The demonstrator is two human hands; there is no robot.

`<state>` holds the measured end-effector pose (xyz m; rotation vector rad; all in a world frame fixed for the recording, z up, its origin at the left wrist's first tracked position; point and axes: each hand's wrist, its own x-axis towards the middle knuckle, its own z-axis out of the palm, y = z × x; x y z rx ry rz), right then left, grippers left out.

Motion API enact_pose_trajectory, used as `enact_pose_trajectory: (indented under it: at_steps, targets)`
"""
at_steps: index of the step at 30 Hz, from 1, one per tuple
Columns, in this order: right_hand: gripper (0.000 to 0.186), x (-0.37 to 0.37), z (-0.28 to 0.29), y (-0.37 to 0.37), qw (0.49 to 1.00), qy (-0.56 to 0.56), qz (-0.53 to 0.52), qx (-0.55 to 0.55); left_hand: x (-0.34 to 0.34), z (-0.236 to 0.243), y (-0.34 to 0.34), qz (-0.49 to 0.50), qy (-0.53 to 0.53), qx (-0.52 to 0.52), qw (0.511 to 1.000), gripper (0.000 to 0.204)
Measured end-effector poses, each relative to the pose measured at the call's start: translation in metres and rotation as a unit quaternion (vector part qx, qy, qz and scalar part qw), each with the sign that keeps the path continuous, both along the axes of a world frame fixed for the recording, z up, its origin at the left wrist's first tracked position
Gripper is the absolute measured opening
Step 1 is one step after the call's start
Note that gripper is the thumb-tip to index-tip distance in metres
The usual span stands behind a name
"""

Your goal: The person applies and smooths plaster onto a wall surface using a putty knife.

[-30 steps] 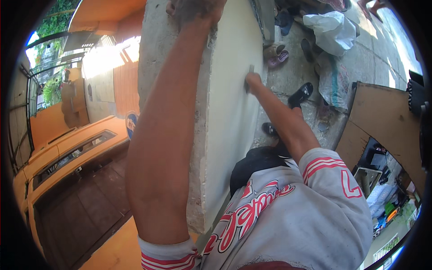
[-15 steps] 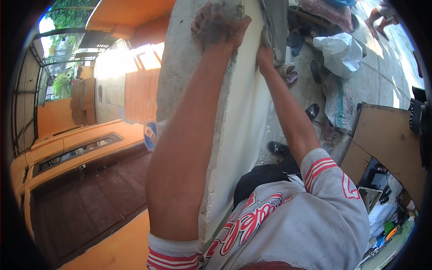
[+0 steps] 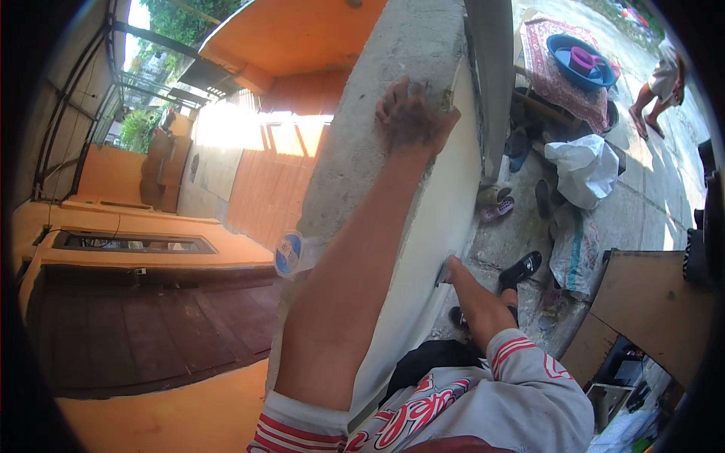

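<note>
Left grip [image 3: 411,113] atop concrete wall [image 3: 362,151], right hand [image 3: 451,269] on cream face [image 3: 430,226]

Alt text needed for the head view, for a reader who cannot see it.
Left hand grips the top of a concrete wall; right hand presses a small tool to its pale face. Sandals and a white bag lie on the pavement below.

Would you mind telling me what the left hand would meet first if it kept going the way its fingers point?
The left hand grips the concrete wall's top, fingers pointing along it. Only bare concrete seems ahead, up to the picture's edge, though depth is uncertain.
</note>
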<state>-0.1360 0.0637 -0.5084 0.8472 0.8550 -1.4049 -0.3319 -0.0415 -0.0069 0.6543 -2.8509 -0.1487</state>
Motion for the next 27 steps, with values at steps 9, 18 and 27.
enact_pose_trajectory:
  at_steps: [9, 18, 27]
  targets:
    - [0.053, -0.300, 0.290, -0.052, 0.823, 0.552, -0.112, 0.067, 0.001, 0.000, -0.001, 0.003, 0.002, -0.008, 1.000, 0.088]
    - [0.051, -0.198, 0.235, -0.042, 0.852, 0.493, -0.106, 0.139, 0.001, 0.001, -0.001, 0.013, -0.013, -0.011, 1.000, 0.088]
    - [0.048, 0.103, -0.009, 0.036, 0.998, -0.033, 0.046, 0.032, 0.003, 0.002, 0.002, 0.013, -0.003, 0.001, 1.000, 0.085]
